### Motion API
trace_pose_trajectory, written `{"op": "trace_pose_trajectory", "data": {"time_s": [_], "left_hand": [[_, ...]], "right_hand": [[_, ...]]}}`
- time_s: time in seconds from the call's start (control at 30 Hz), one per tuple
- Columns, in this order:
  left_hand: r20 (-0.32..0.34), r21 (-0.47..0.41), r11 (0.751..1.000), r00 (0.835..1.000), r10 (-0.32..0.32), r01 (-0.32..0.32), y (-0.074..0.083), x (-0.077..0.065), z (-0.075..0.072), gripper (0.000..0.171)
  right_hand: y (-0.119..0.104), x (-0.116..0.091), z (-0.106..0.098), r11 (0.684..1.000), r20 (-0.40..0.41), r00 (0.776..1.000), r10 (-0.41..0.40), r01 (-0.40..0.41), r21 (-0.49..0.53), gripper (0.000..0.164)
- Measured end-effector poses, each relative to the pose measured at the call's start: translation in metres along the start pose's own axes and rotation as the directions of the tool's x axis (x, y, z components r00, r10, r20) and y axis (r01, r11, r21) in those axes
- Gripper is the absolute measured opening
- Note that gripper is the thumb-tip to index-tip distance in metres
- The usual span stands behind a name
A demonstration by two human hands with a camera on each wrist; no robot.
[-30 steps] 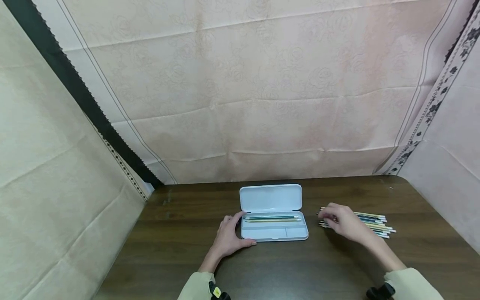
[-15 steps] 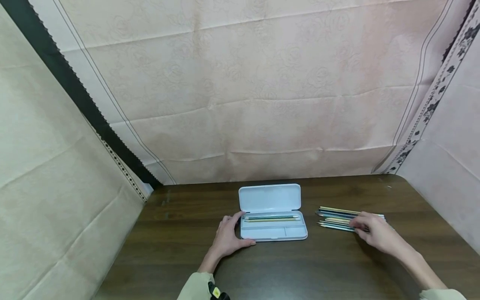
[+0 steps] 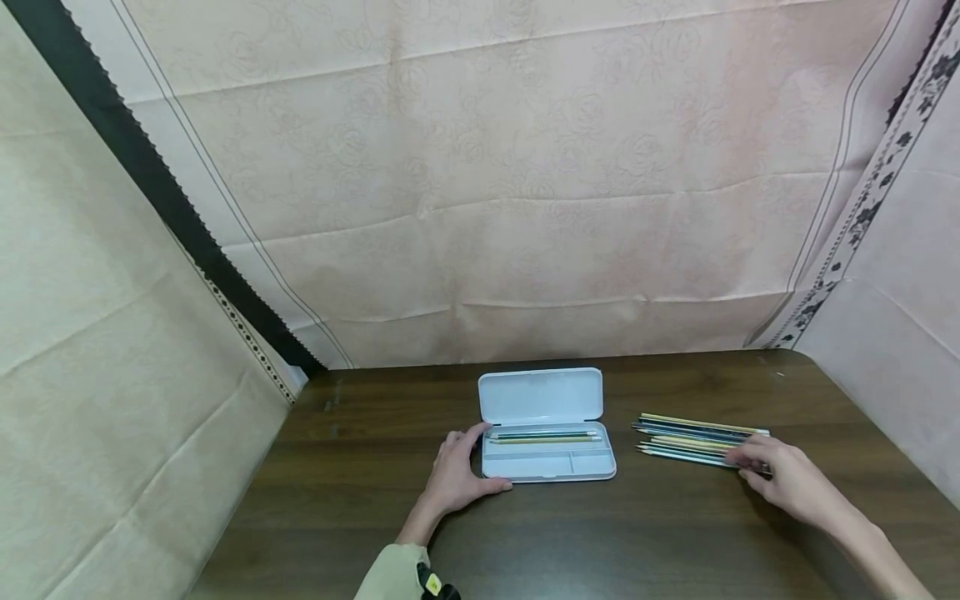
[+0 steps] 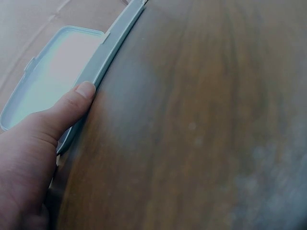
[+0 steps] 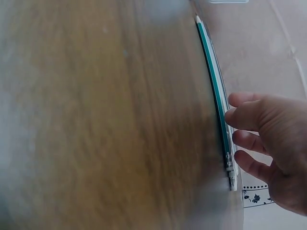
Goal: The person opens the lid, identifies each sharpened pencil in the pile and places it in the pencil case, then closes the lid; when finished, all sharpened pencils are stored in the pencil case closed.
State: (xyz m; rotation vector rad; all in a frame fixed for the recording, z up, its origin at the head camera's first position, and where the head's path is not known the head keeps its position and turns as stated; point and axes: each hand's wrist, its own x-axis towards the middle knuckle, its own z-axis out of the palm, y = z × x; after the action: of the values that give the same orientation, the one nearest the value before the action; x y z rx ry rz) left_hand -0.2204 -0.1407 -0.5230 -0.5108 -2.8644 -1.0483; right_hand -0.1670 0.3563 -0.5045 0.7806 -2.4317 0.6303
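Lying in case point(image 3: 540, 398), pencils point(image 3: 543, 434), head view only

Head: table point(image 3: 525, 533) is evenly, moderately lit; a faint sheen is reflected near its lower edge | a soft shadow is cast beneath the right hand point(image 3: 787, 479) | left wrist: lid point(image 4: 53, 76) is washed out; table is blurred, lower right hazed | right wrist: table is smeared, left edge veiled by pale glare

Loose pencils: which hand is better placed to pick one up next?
Likely the right hand: it is at the loose pencils, while the left hand holds the open case.
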Motion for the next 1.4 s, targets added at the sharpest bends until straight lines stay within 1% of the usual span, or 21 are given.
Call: {"op": "trace_pose_trajectory", "data": {"time_s": [0.17,0.43,0.73,0.97,1.23,1.4], "left_hand": [[0.001,-0.003,1.000,1.000,0.001,-0.001,-0.0008,0.0006,0.0001,0.097],[0.002,-0.011,1.000,1.000,-0.003,0.003,-0.0009,0.0008,-0.0005,0.098],[0.001,0.001,1.000,1.000,0.000,0.000,-0.0007,0.0011,-0.0005,0.098],[-0.003,0.007,1.000,1.000,0.011,-0.011,-0.0014,0.0013,-0.0003,0.097],[-0.008,0.005,1.000,1.000,0.022,-0.022,-0.0017,0.0006,0.0005,0.098],[-0.007,0.007,1.000,1.000,0.023,-0.023,-0.0019,0.0008,0.0004,0.098]], "right_hand": [[0.0036,-0.0026,-0.0015,1.000,-0.001,1.000,-0.005,0.005,-0.015,0.045],[0.0052,-0.0029,-0.0020,0.998,0.045,0.998,0.039,-0.037,-0.046,0.045],[0.0055,-0.0022,-0.0027,0.995,0.076,0.994,0.073,-0.068,-0.067,0.046],[0.0062,-0.0013,-0.0022,0.996,0.078,0.995,0.055,-0.050,-0.073,0.047],[0.0065,-0.0014,-0.0018,0.995,0.101,0.993,0.059,-0.051,-0.082,0.046],[0.0066,-0.0014,-0.0010,0.995,0.097,0.995,0.039,-0.030,-0.091,0.046]]}}
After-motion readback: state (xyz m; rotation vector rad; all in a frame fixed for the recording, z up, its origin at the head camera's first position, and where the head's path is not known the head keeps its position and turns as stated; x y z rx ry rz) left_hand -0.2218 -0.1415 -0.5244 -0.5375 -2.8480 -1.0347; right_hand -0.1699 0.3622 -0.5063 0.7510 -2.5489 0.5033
